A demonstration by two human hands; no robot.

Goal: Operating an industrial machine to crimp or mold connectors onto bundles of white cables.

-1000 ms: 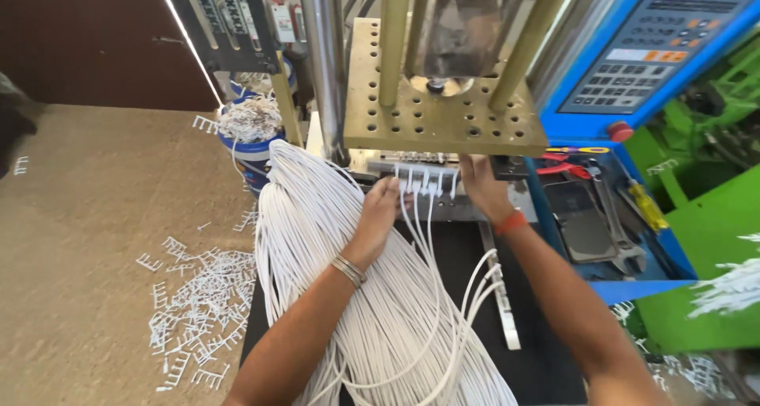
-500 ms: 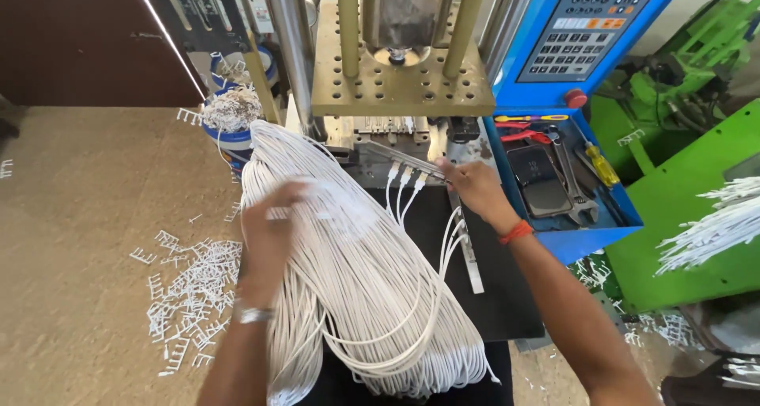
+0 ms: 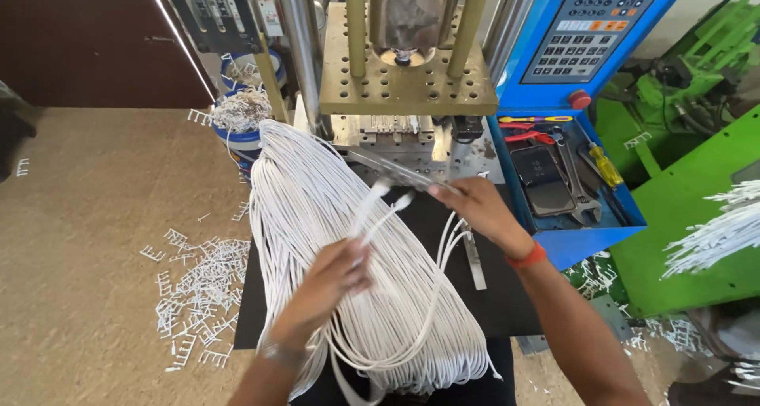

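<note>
I see the left hand (image 3: 328, 283) resting on the big bundle of white cables (image 3: 348, 271), fingers closed around a couple of cable ends that rise toward the press. The bundle lies across the black desk (image 3: 483, 295), from its far left corner to the near edge. The right hand (image 3: 479, 208) is at the far edge, fingers pinched on a thin metal strip (image 3: 396, 170) below the brass perforated plate (image 3: 408, 85). White plastic scraps (image 3: 198, 295) litter the floor left of the desk
</note>
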